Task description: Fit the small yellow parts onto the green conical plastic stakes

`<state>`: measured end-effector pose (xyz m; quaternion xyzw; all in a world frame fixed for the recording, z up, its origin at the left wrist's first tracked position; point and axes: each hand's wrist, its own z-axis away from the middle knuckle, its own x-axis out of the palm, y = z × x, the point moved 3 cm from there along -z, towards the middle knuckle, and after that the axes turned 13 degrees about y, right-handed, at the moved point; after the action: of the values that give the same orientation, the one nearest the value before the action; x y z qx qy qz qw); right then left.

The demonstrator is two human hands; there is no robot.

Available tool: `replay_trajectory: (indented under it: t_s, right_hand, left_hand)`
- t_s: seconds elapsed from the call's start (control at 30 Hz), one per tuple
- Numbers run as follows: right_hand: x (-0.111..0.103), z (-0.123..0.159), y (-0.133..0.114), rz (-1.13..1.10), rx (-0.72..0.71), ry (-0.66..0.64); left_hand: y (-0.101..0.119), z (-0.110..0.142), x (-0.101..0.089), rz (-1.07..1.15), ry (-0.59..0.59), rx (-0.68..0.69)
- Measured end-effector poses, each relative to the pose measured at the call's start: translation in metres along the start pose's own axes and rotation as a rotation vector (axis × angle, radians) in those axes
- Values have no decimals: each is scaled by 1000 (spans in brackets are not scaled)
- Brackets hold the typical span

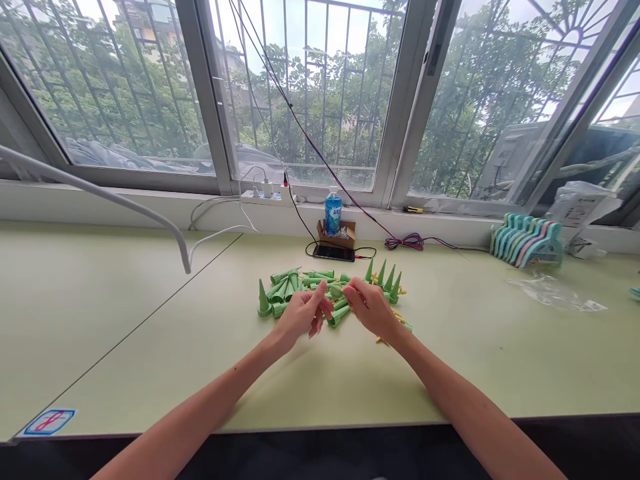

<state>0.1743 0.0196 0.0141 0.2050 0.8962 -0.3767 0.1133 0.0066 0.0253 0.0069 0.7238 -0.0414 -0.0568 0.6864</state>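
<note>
A pile of hollow green plastic cones (283,288) with ribbed collars lies on the table, around and beyond my hands. My right hand (373,308) is closed, its fingertips pinching a small green plastic piece (336,291); its full shape is hard to make out against the pile. My left hand (303,317) is just left of that piece, thumb raised and fingers loosely curled apart from it. One green cone (263,300) stands upright at the left end. Several upright cones (389,279) stand behind my right hand. Small yellow sticks (383,341) lie around and partly under it.
Behind the pile lies a phone (334,253) with cables, before a small cardboard box (345,241) and a blue bottle (333,212). Pastel hangers (527,240) and a clear plastic bag (560,292) are at right. A white curved tube (145,212) reaches over the left side.
</note>
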Motion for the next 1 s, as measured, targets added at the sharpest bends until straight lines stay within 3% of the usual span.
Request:
replay_trajectory:
  t_s: [0.13,0.37,0.8,1.0]
  right_hand:
    - [3,1,-1,-3,-63,-76]
    - [2,1,-3,-69,-80,-104]
    - [3,1,-1,-122,83,-144]
    - [3,1,-3,-127,46,-110]
  left_hand:
    - [-1,1,2,30,-59,-97]
    - [-2,0,2,77,-114,-64]
    - [4,3,-1,-89,-38,228]
    - [3,2,0,-56,-20,265]
